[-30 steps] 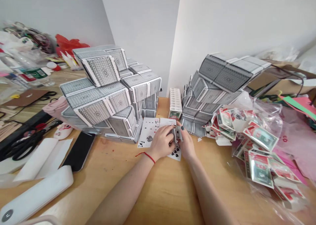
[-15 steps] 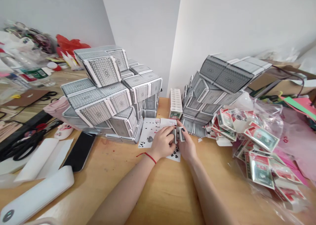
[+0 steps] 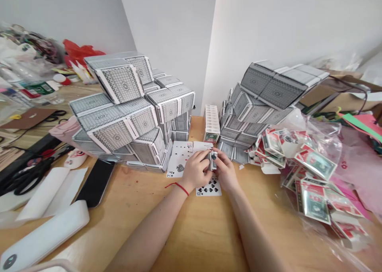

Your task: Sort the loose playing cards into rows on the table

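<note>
My left hand (image 3: 196, 171) and my right hand (image 3: 226, 172) meet over the wooden table (image 3: 191, 232), both closed on a small stack of playing cards (image 3: 213, 160) held between the fingertips. A red string circles my left wrist. Under the hands lie loose face-up cards: a ten of spades (image 3: 209, 187) near the wrists and a spade card (image 3: 179, 160) to the left. A big pile of grey folded card blocks (image 3: 125, 112) rises to the left, and a second pile (image 3: 259, 100) to the right.
A white strip of small boxes (image 3: 211, 124) stands between the piles. A clear bag of red and green card packs (image 3: 313, 172) lies at the right. A black phone (image 3: 95, 182), scissors (image 3: 26, 176), white paper (image 3: 44, 192) and a white device (image 3: 41, 240) sit at the left.
The hands shifted slightly toward me and together on the cards; the ten of spades now shows more fully below them. The view tilted a little.
</note>
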`<state>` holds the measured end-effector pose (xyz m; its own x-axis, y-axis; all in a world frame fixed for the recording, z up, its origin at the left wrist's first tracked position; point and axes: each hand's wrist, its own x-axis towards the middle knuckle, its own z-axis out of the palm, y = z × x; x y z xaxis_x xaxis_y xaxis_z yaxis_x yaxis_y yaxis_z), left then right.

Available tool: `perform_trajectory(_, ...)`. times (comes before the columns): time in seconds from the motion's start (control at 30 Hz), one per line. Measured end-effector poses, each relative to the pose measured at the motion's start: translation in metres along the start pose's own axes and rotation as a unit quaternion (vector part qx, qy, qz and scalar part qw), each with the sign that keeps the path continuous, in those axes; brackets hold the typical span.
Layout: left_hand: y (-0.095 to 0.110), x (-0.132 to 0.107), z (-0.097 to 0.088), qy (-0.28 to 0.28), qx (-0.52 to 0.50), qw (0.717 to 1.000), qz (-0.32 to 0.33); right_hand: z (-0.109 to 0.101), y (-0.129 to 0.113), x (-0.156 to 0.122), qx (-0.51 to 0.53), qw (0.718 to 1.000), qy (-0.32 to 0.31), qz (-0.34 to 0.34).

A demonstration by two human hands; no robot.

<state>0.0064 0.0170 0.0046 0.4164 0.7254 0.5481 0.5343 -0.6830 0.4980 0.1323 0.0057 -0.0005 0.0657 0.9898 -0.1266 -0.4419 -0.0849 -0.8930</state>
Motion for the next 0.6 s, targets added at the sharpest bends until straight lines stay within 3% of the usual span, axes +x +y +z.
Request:
perform_trajectory(0.3, -0.0017, 0.0005, 0.0011, 0.001, 0.005, 1.0, -0.008, -0.0005, 0.0021, 0.001, -0.048, 0.999, -0.014, 0.0)
perform_trajectory(0.6, -0.0018, 0.0026, 0.0013, 0.014, -0.037, 0.999, 0.027, 0.0006, 0.0017, -0.0001, -0.035, 0.998, -0.037, 0.036)
